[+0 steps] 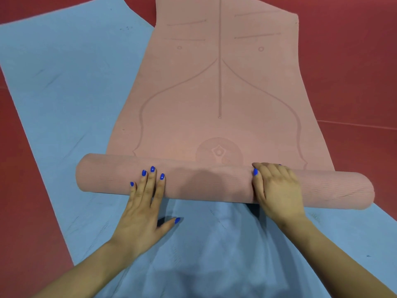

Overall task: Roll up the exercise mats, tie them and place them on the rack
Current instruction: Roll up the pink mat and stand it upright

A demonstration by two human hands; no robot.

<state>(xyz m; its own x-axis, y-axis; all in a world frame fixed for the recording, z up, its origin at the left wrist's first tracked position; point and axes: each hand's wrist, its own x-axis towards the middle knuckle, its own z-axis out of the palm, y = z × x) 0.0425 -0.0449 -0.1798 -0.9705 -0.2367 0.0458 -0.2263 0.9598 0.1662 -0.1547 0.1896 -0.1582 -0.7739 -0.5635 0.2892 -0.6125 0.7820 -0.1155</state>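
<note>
A pink exercise mat [219, 82] lies flat, stretching away from me, with its near end wound into a thick roll [204, 181] across the middle of the view. My left hand [144, 211] rests on the roll's near side with straight fingers, thumb spread on the blue mat. My right hand [277, 190] lies over the top of the roll right of centre, fingers curved over its far side. A blue exercise mat [64, 93] lies flat underneath, angled to the left.
Red floor [354, 72] surrounds both mats, on the right, the far left and the near left. The blue mat extends under my arms toward the bottom edge. No rack or tie is in view.
</note>
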